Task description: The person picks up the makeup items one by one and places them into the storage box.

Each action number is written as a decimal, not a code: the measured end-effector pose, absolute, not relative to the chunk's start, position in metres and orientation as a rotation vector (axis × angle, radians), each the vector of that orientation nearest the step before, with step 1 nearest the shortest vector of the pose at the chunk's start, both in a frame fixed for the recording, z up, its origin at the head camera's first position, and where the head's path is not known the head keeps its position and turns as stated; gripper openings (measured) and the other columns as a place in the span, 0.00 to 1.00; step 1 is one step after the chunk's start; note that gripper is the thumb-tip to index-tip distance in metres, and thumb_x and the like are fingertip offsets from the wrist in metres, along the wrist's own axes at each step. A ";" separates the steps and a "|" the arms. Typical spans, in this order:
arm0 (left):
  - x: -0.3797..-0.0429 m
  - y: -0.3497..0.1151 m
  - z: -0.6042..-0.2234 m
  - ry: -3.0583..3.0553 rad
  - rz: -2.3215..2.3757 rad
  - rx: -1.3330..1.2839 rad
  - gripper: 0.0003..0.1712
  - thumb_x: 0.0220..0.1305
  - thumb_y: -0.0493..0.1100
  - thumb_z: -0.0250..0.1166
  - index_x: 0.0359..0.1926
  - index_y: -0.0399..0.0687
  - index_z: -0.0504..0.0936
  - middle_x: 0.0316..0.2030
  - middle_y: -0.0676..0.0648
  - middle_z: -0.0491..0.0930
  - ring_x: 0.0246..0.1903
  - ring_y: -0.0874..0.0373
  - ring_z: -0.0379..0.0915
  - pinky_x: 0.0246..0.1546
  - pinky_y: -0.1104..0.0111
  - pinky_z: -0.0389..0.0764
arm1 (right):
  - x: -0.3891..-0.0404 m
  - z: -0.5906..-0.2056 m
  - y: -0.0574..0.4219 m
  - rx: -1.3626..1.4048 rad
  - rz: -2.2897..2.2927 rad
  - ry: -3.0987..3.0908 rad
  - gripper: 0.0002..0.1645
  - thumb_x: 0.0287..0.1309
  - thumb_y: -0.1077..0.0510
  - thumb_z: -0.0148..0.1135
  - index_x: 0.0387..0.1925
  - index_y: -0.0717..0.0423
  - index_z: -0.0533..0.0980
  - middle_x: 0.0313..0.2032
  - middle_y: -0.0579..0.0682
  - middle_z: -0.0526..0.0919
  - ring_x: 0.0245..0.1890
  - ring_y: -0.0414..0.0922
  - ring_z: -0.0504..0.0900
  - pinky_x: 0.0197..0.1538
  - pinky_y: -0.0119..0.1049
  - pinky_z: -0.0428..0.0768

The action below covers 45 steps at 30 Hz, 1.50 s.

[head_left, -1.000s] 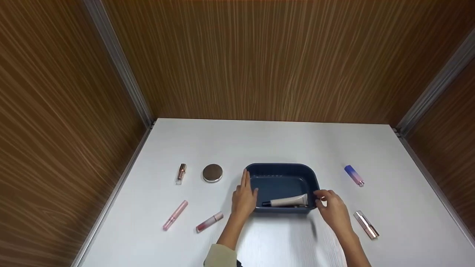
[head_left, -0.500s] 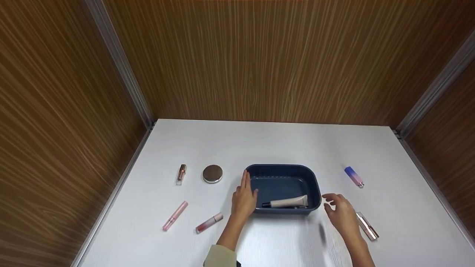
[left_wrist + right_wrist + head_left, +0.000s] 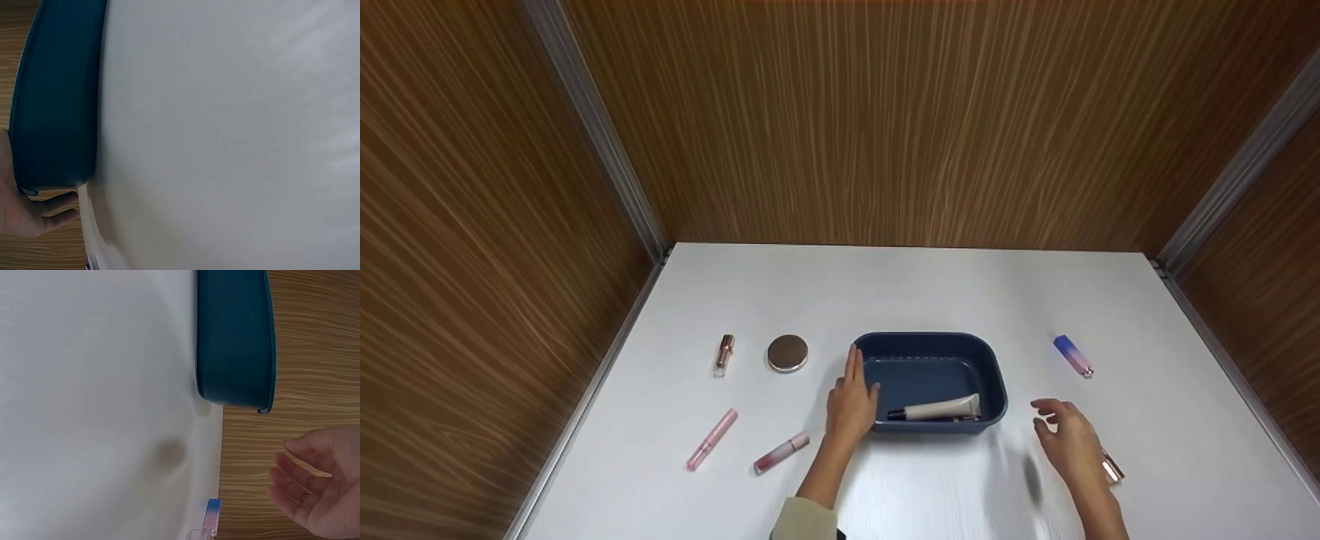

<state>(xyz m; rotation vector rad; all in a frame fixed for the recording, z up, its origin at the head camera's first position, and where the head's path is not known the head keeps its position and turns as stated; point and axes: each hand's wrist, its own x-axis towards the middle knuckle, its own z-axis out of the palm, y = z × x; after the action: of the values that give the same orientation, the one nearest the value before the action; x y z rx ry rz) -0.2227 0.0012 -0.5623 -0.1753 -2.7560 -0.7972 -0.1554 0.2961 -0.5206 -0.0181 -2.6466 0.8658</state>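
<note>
My left hand point(image 3: 851, 407) lies along the left wall of a dark blue rectangular tray point(image 3: 933, 428), fingers straight and thumb over the rim. Inside the tray, near its front wall, lies a pale squeeze tube point(image 3: 941, 409) with a black cap; a slim item behind it is mostly hidden. To the right of the tray, apart from it, my right hand point(image 3: 1069, 441) hovers over the table with loosely bent fingers and nothing between them. Beneath that hand a shiny rose-gold lipstick tube point(image 3: 1112, 469) is partly covered. The right wrist view shows the hand point(image 3: 323, 486) empty beside the tray point(image 3: 236, 343).
A blue-to-pink lipstick point(image 3: 1073, 355) lies at the right. On the left are a round compact point(image 3: 787, 353), a small rose-gold lipstick point(image 3: 724, 355), a pink tube point(image 3: 712, 440) and a red-and-pink lip gloss point(image 3: 781, 453). Wood-grain panels point(image 3: 885, 127) enclose the white table.
My right hand has left the tray's right rim and moved right and toward me, now partly covering the rose-gold tube. My left hand stays on the tray.
</note>
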 end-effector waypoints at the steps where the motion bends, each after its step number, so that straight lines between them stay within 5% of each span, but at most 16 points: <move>1: -0.223 0.001 -0.562 -2.757 -0.792 -0.173 0.37 0.61 0.45 0.61 0.66 0.35 0.58 0.68 0.45 0.52 0.38 0.47 0.73 0.34 0.58 0.74 | -0.155 -0.521 0.297 -0.018 0.868 -2.642 0.11 0.46 0.73 0.60 0.36 0.67 0.78 0.32 0.60 0.79 0.33 0.57 0.78 0.36 0.52 0.73; 45: -0.223 0.001 -0.561 -2.788 -0.800 -0.159 0.37 0.63 0.46 0.59 0.67 0.36 0.56 0.68 0.45 0.51 0.41 0.46 0.73 0.39 0.57 0.73 | -0.142 -0.532 0.351 -0.376 0.869 -2.776 0.16 0.52 0.65 0.59 0.44 0.71 0.75 0.38 0.68 0.76 0.38 0.63 0.76 0.36 0.54 0.71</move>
<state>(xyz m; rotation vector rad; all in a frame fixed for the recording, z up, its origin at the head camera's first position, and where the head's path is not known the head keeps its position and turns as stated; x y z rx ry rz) -0.2229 0.0012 -0.5607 -0.1594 -2.7881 -0.7999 -0.1419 0.3506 -0.5322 -0.3757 -2.7756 0.8692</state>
